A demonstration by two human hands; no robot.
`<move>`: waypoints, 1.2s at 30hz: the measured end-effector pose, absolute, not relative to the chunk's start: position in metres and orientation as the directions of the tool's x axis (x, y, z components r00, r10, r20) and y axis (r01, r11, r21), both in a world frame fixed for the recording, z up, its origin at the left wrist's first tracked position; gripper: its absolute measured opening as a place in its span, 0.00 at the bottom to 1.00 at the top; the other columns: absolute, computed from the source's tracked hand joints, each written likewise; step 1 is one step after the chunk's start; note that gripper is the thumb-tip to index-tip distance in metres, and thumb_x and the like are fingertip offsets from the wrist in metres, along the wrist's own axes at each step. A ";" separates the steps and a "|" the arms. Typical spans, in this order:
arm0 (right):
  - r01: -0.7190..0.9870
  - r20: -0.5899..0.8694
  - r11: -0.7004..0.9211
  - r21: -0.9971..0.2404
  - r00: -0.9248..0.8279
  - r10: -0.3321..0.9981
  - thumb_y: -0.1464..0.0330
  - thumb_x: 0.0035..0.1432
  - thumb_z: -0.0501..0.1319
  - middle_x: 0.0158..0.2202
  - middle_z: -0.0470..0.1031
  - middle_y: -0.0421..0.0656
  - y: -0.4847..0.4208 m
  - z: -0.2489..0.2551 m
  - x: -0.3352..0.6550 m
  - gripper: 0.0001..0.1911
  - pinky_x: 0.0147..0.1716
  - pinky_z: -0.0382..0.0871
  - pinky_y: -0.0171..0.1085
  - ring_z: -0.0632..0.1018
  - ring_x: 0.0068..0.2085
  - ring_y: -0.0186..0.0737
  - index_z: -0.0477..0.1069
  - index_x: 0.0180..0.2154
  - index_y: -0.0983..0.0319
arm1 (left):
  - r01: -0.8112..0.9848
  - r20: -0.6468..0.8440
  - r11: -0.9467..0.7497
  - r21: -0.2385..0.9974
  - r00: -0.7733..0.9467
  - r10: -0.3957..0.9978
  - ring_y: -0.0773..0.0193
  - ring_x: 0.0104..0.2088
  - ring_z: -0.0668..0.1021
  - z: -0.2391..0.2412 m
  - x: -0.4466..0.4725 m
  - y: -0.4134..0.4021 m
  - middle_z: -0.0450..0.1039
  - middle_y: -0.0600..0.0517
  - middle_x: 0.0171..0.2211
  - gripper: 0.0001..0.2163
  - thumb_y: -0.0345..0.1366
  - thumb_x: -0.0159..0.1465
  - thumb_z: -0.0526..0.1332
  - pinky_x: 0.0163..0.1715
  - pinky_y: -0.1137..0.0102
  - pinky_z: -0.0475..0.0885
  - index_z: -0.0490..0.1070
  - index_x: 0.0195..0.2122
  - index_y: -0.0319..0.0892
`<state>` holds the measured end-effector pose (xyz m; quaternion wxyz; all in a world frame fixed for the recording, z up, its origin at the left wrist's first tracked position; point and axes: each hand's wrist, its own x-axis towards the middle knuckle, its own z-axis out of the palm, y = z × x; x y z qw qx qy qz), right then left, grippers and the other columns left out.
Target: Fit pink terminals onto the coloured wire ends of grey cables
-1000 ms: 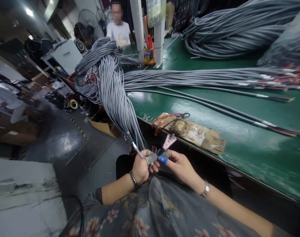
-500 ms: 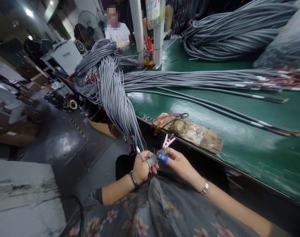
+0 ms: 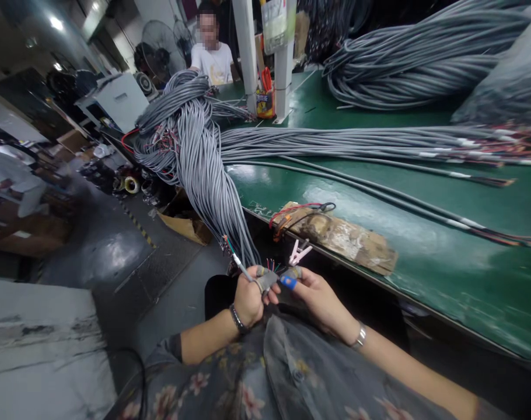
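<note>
My left hand (image 3: 250, 297) is closed around a grey cable (image 3: 244, 271), which pokes out past the thumb. Beyond a white band, this cable ends in thin green, red and dark wires (image 3: 229, 244). Tape wraps the left thumb and a finger. Fine coloured wires (image 3: 271, 265) stick up between the two hands. Against them my right hand (image 3: 320, 297) pinches, thumb to forefinger, with blue tape on the thumb and greyish tape on the finger. Just past the right fingertips is a pale pink clip (image 3: 299, 252) at the bench edge.
The green bench (image 3: 444, 204) carries a worn wooden board (image 3: 350, 242) with red and black leads at its front edge. A thick bundle of grey cables (image 3: 199, 157) hangs off the bench at left. More cable coils (image 3: 414, 64) lie at the back. A person (image 3: 213, 58) sits across the bench.
The cable's wire end has swung left and slightly up. The fine wires between my hands now show more, fanned upward. My head view has shifted slightly.
</note>
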<state>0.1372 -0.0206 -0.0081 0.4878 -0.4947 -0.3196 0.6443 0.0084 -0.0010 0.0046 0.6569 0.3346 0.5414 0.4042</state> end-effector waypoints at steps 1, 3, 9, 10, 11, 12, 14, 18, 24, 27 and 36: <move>-0.308 -0.322 -0.317 -0.897 -0.036 0.946 0.48 0.34 0.72 0.19 0.66 0.35 -0.021 -0.008 0.137 0.25 0.23 0.56 0.34 0.61 0.22 0.30 0.68 0.21 0.61 | -0.169 -0.442 0.451 0.877 0.088 0.893 0.73 0.10 0.66 0.004 0.008 -0.001 0.67 0.55 0.12 0.16 0.46 0.42 0.67 0.11 0.77 0.50 0.65 0.19 0.40; -0.300 -0.309 -0.310 -0.902 -0.051 0.950 0.49 0.34 0.72 0.19 0.66 0.35 -0.021 -0.008 0.139 0.25 0.24 0.57 0.34 0.62 0.23 0.31 0.69 0.22 0.61 | -0.166 -0.443 0.453 0.876 0.099 0.891 0.74 0.09 0.65 0.003 0.007 0.000 0.66 0.55 0.12 0.16 0.46 0.43 0.67 0.10 0.77 0.50 0.65 0.18 0.40; -0.452 -0.295 -0.300 -0.840 -0.084 0.952 0.49 0.40 0.71 0.21 0.68 0.37 -0.019 -0.017 0.156 0.23 0.25 0.62 0.34 0.65 0.23 0.32 0.73 0.25 0.61 | -0.187 -0.444 0.467 0.864 0.153 0.883 0.75 0.08 0.62 0.008 0.000 0.006 0.65 0.56 0.10 0.15 0.43 0.42 0.67 0.08 0.78 0.49 0.63 0.16 0.40; -0.496 -0.305 -0.295 -0.817 -0.062 0.950 0.47 0.42 0.70 0.22 0.69 0.38 -0.016 -0.019 0.161 0.23 0.25 0.63 0.33 0.66 0.23 0.32 0.73 0.26 0.61 | -0.179 -0.451 0.481 0.858 0.182 0.874 0.75 0.07 0.61 0.010 -0.001 0.008 0.65 0.56 0.10 0.15 0.43 0.41 0.67 0.08 0.78 0.49 0.63 0.15 0.40; -0.530 -0.314 -0.292 -0.796 -0.050 0.948 0.45 0.42 0.68 0.23 0.71 0.39 -0.013 -0.021 0.165 0.25 0.24 0.64 0.34 0.67 0.24 0.32 0.74 0.27 0.61 | -0.165 -0.461 0.499 0.851 0.221 0.859 0.75 0.07 0.61 0.012 -0.001 0.009 0.65 0.56 0.10 0.14 0.42 0.41 0.67 0.07 0.78 0.49 0.63 0.15 0.40; -0.554 -0.320 -0.293 -0.779 -0.051 0.946 0.44 0.42 0.67 0.25 0.72 0.40 -0.010 -0.022 0.168 0.26 0.24 0.65 0.34 0.68 0.24 0.33 0.75 0.28 0.60 | -0.147 -0.471 0.519 0.842 0.267 0.841 0.75 0.07 0.61 0.014 -0.002 0.011 0.65 0.55 0.10 0.14 0.42 0.40 0.67 0.07 0.78 0.49 0.63 0.15 0.40; -0.567 -0.314 -0.306 -0.765 -0.088 0.945 0.43 0.43 0.66 0.27 0.73 0.41 -0.002 -0.023 0.172 0.27 0.25 0.67 0.34 0.69 0.25 0.34 0.76 0.31 0.60 | -0.105 -0.484 0.551 0.828 0.360 0.797 0.74 0.07 0.61 0.017 -0.001 0.014 0.65 0.55 0.10 0.13 0.41 0.39 0.68 0.06 0.78 0.50 0.64 0.16 0.39; -0.570 -0.238 -0.271 -0.776 -0.134 0.962 0.44 0.42 0.67 0.23 0.71 0.40 0.008 -0.019 0.168 0.27 0.25 0.66 0.33 0.68 0.24 0.33 0.78 0.31 0.60 | -0.049 -0.486 0.569 0.821 0.464 0.741 0.73 0.06 0.62 0.022 0.005 0.020 0.66 0.55 0.10 0.13 0.40 0.39 0.68 0.05 0.78 0.51 0.65 0.17 0.39; -0.633 -0.227 -0.240 -0.736 -0.103 0.968 0.45 0.41 0.69 0.24 0.73 0.39 0.012 -0.016 0.158 0.25 0.25 0.66 0.32 0.69 0.25 0.32 0.77 0.27 0.61 | -0.063 -0.485 0.579 0.813 0.478 0.732 0.74 0.06 0.60 0.023 0.012 0.026 0.65 0.55 0.10 0.14 0.41 0.39 0.68 0.06 0.77 0.48 0.64 0.17 0.40; -0.689 -0.267 -0.250 -0.680 -0.084 0.960 0.48 0.38 0.72 0.24 0.73 0.38 0.013 -0.015 0.156 0.23 0.26 0.68 0.32 0.70 0.25 0.32 0.77 0.26 0.59 | -0.058 -0.488 0.581 0.812 0.479 0.730 0.74 0.06 0.60 0.022 0.013 0.026 0.64 0.56 0.09 0.15 0.41 0.38 0.69 0.06 0.77 0.48 0.64 0.16 0.40; -0.719 -0.276 -0.252 -0.648 -0.086 0.957 0.47 0.40 0.71 0.25 0.75 0.39 0.012 -0.015 0.154 0.23 0.26 0.68 0.33 0.71 0.26 0.34 0.77 0.27 0.59 | -0.035 -0.496 0.577 0.816 0.471 0.730 0.74 0.07 0.60 0.016 0.010 0.024 0.64 0.56 0.10 0.16 0.42 0.40 0.69 0.06 0.77 0.48 0.64 0.17 0.40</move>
